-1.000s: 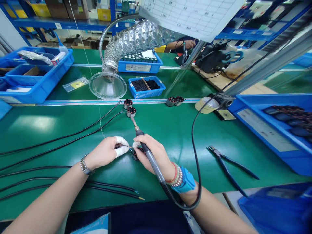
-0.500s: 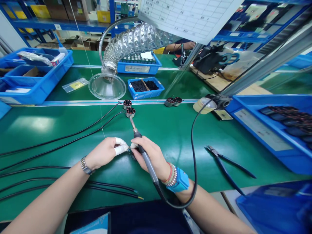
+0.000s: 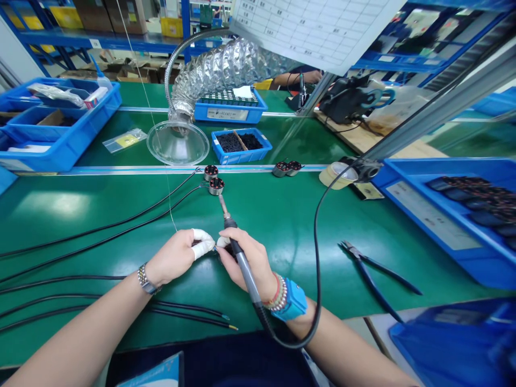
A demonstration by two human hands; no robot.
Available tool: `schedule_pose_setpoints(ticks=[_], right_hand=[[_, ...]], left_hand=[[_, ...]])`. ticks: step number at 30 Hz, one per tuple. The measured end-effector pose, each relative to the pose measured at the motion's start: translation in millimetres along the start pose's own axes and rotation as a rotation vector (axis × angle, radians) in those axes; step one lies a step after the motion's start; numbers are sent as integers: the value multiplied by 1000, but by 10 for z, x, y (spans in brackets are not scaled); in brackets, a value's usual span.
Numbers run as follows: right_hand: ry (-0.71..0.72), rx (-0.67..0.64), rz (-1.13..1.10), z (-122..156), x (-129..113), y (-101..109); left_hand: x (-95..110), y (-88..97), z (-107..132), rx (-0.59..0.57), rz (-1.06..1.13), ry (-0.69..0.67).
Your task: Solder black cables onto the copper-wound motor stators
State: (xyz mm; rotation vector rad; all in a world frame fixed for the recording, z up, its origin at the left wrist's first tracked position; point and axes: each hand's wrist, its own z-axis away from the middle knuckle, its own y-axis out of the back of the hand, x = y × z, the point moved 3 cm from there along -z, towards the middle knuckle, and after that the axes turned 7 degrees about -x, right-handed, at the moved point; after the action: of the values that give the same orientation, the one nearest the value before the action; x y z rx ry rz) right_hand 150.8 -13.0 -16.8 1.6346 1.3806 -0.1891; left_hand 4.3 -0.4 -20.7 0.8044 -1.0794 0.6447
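Note:
My right hand (image 3: 252,263) is closed around a soldering iron (image 3: 246,271), its metal tip pointing away from me, just short of the nearer motor stator (image 3: 216,186). A second stator (image 3: 210,172) sits right behind that one. White finger covers show on both hands. My left hand (image 3: 183,252) pinches a thin wire at its fingertips, which meet my right fingers. A small dark part beneath my right fingers is mostly hidden. One fine silvery strand (image 3: 170,199) hangs from above and runs down to my left hand. Two black cables (image 3: 161,214) reach toward the stators.
More black cables (image 3: 193,307) lie under my left forearm. Cutting pliers (image 3: 363,263) rest open at right, near a blue bin (image 3: 427,215) of dark parts. A fume duct hood (image 3: 177,144), a small blue tray (image 3: 242,156) and a tape roll (image 3: 338,175) stand farther back.
Both hands have shifted slightly to the right at the fingertips. The soldering iron's tip has drawn back a little from the nearer stator.

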Motion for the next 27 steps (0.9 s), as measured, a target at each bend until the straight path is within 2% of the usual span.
schedule_pose_setpoints(ticks=[5,8,12,16,19,23,27], right_hand=[[-76,29,-47,66,73,35],[-91,-9,-83,104,114,58],[-51,-100,-54,107,101,15],[-32,-54,16,68,64,7],[-116,-36,10,52,82,21],[-280,-101,-128,58,145,-8],[-359,-85,-231,42,165,-39]], left_hand=[[-2,30,-18,15,17,25],[-23,57,-39,21,23,49],[-39,56,-45,25,44,59],[-21,21,-21,19,100,74],[-12,1,-6,14,124,87],[-22,3,-7,21,124,81],[-27,8,-15,3,111,69]])
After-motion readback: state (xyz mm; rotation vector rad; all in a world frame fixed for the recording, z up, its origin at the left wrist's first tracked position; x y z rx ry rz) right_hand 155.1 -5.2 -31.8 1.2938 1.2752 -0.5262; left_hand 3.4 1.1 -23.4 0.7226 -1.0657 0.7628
